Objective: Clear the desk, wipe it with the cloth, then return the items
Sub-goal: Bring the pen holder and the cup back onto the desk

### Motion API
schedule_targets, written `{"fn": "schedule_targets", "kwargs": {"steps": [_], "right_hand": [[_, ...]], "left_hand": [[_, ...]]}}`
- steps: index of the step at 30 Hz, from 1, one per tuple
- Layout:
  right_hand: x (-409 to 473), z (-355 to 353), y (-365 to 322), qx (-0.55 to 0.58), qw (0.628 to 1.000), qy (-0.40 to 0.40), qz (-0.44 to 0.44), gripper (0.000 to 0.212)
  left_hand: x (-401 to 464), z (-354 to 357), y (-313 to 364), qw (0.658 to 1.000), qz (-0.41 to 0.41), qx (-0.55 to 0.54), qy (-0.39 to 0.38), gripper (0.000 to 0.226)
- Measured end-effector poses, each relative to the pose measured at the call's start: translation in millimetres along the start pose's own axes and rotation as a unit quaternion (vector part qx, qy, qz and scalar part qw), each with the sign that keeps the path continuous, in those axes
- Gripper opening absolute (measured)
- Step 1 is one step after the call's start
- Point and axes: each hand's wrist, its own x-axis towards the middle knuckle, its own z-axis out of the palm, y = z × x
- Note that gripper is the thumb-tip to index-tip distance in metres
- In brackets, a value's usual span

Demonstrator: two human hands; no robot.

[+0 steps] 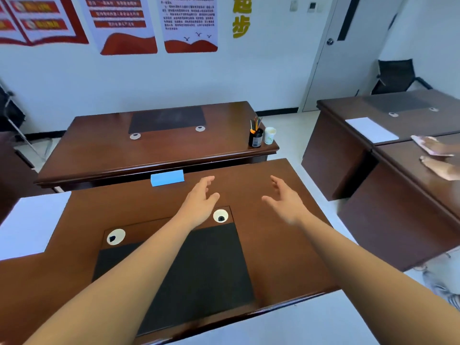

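A brown wooden desk with a dark inset pad lies in front of me. A folded blue cloth sits at its far edge. My left hand and my right hand hover over the middle of the desk, fingers relaxed, palms facing each other, holding nothing. On the desk behind, at its right end, stand a black pen holder with coloured pencils and a white paper cup.
Two white cable grommets sit in the desk. To the right stand other desks with a white sheet of paper; another person's hands are there. A black chair and a door are at the back right.
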Motion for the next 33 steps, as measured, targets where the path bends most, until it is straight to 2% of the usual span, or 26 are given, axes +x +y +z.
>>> {"fn": "schedule_targets", "kwargs": {"steps": [8,14,20,33], "right_hand": [[17.7,-84.7,78.5,0.028,0.999,-0.033,-0.02,0.076],[56.8,-120.0,112.5,0.042,0.998,-0.047,-0.013,0.074],[112.5,-130.1,128.1,0.047,0.997,-0.053,-0.008,0.074],[238.8,-147.1,175.7,0.052,0.997,-0.035,0.038,0.07]], "left_hand": [[7.3,79.4,68.0,1.0,-0.016,-0.005,0.022,0.052],[24.6,111.3,90.7,0.999,-0.031,-0.004,0.032,0.052],[79.7,126.2,92.2,0.999,-0.038,-0.007,0.037,0.05],[235.2,184.9,104.8,0.998,-0.05,-0.036,-0.003,0.051]]}}
